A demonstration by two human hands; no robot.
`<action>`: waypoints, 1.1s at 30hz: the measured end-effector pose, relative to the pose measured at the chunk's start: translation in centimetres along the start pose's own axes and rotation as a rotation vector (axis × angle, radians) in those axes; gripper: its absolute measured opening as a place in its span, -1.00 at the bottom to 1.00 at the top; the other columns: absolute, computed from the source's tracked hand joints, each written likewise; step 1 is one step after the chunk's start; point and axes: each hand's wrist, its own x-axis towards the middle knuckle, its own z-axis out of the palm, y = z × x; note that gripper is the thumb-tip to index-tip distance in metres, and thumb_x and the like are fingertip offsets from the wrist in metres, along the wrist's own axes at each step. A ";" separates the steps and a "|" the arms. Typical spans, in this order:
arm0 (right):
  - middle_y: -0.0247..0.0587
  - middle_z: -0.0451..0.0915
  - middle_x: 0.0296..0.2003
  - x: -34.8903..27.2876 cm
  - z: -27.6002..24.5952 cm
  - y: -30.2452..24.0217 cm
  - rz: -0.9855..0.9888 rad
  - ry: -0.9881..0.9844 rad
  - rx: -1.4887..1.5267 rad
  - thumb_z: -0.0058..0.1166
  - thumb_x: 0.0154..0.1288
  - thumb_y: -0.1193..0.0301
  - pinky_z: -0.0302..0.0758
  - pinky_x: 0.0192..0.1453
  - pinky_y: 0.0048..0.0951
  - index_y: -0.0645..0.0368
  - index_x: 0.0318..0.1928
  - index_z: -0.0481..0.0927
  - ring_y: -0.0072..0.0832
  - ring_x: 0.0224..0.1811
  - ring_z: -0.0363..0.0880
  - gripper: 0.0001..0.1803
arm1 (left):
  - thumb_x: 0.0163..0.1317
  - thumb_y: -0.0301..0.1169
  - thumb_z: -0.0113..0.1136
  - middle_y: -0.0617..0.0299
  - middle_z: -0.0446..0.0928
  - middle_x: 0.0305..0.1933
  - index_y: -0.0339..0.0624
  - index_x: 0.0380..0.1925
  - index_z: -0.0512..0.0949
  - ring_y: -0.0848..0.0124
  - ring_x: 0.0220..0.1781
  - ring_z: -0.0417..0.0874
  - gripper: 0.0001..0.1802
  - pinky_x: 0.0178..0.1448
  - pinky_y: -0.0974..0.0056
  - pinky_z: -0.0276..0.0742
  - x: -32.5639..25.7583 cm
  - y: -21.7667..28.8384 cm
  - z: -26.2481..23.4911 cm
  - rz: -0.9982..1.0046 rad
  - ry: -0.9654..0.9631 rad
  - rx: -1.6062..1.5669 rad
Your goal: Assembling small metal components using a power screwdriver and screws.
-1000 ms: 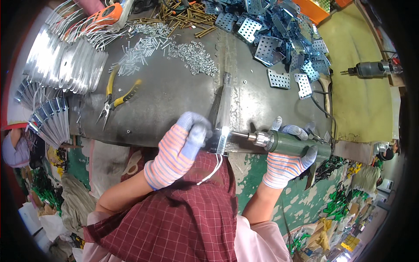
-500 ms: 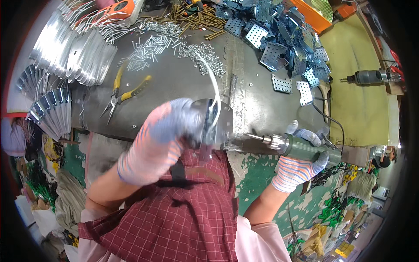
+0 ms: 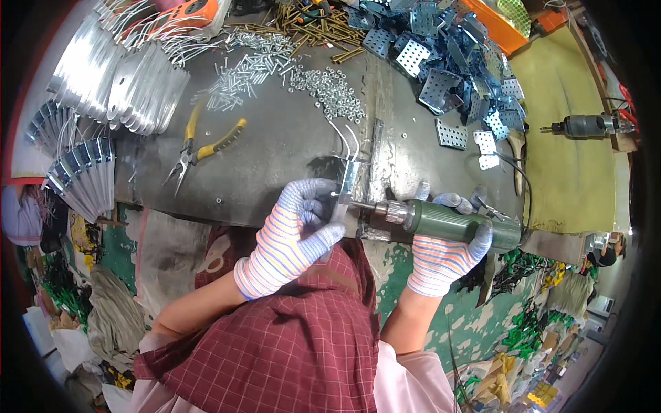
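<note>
At the near counter (image 3: pixel 275 158) edge, your left hand (image 3: pixel 292 237) fingers pinch a metal bracket (image 3: pixel 348 182); your right hand (image 3: pixel 444 255) fingers wrap the green driver (image 3: pixel 454 224).

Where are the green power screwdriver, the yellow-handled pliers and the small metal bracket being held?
green power screwdriver (image 3: pixel 458 226), head view, middle of its green body
yellow-handled pliers (image 3: pixel 222 141), head view, on one yellow handle
small metal bracket (image 3: pixel 346 184), head view, its flat upright face above the left hand's fingers

Left hand (image 3: pixel 292 234) steadies a metal bracket (image 3: pixel 346 186); right hand (image 3: pixel 444 251) presses a green power driver (image 3: pixel 454 224) against it.
</note>
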 end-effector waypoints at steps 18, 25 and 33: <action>-0.31 0.56 -0.33 0.9 -0.8 -0.4 0.035 0.067 0.112 0.32 0.02 0.25 -0.08 0.51 0.09 0.13 -0.27 0.54 -0.37 -0.14 0.53 -0.68 | 0.18 -0.67 0.15 0.19 0.47 -0.23 -0.18 0.20 0.16 0.53 -0.23 0.48 -0.40 -0.12 0.36 0.49 0.5 0.7 -0.2 -0.013 -0.100 0.062; -0.29 0.58 -0.32 1.0 -1.4 -0.3 0.046 0.066 0.086 0.28 0.07 0.25 -0.05 0.51 0.09 0.13 -0.26 0.58 -0.34 -0.14 0.55 -0.71 | 0.18 -0.69 0.14 0.20 0.46 -0.25 -0.17 0.19 0.18 0.56 -0.30 0.45 -0.41 -0.21 0.40 0.45 0.5 0.2 0.0 -0.015 -0.085 0.063; -0.30 0.60 -0.33 1.3 -2.1 -0.2 0.053 0.113 0.115 0.28 0.07 0.26 -0.04 0.50 0.08 0.10 -0.22 0.61 -0.35 -0.13 0.55 -0.72 | 0.11 -0.56 0.27 0.27 0.43 -0.22 -0.20 0.12 0.30 0.56 -0.26 0.44 -0.44 -0.14 0.41 0.45 0.5 0.1 0.1 0.042 -0.017 0.111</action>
